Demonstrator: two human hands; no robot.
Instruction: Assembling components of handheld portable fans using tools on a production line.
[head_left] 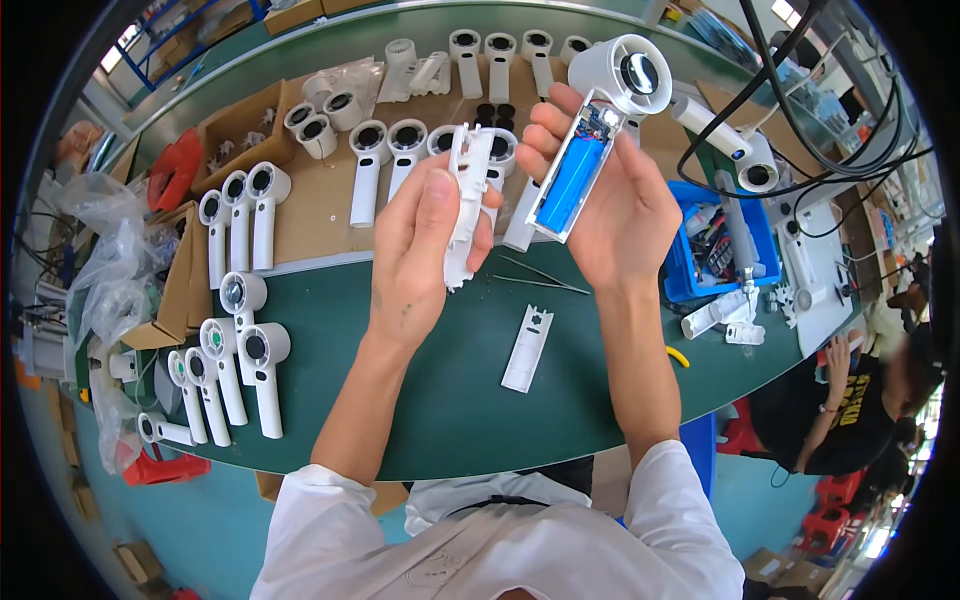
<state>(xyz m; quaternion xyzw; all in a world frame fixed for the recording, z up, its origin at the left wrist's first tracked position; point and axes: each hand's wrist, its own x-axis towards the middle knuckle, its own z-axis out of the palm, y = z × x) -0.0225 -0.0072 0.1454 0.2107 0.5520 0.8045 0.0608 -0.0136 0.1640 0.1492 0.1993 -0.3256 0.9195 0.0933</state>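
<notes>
Tweezers (545, 279) on green table (450, 400) | left hand (425, 235) grips white cover (468, 200) | right hand (610, 205) grips open fan (600, 130)

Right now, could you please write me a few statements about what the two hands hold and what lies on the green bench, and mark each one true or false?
1. The right hand holds a white handheld fan body with an open handle showing a blue battery. True.
2. The left hand is empty. False: it grips a white plastic handle cover.
3. A loose white flat plastic cover strip lies on the green bench top below the hands. True.
4. The thin metal tweezers are held in the right hand. False: they lie on the bench.
5. The blue plastic bin sits at the person's left. False: it sits at the right.
</notes>
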